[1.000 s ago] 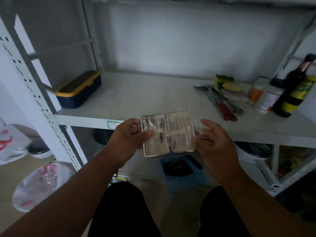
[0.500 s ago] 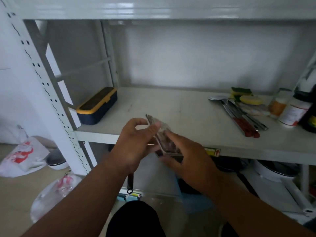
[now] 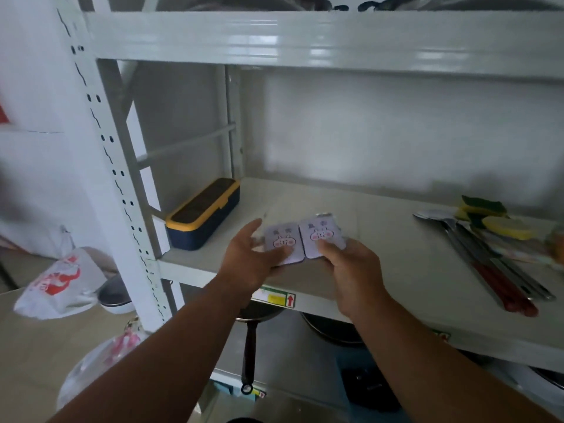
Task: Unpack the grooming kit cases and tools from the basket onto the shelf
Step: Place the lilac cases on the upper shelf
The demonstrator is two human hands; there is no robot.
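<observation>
The grooming kit case (image 3: 302,239) is spread flat with its pale lilac outside facing up, a pink cartoon rabbit printed on each half. It hovers just above the front part of the white shelf (image 3: 396,270). My left hand (image 3: 253,257) grips its left half from below and the side. My right hand (image 3: 351,264) grips its right half at the near edge. The tools inside are hidden underneath. The basket is out of view.
A navy box with a yellow rim (image 3: 203,213) sits at the shelf's left end. Red-handled knives and a spoon (image 3: 488,264), sponges (image 3: 485,213) and bottles lie at the right. Pans (image 3: 253,337) rest on the lower shelf. Plastic bags (image 3: 58,285) lie on the floor at left.
The case showed its tools, was turned over between my hands, and now lies spread with its printed outside up. It has moved up and forward over the shelf.
</observation>
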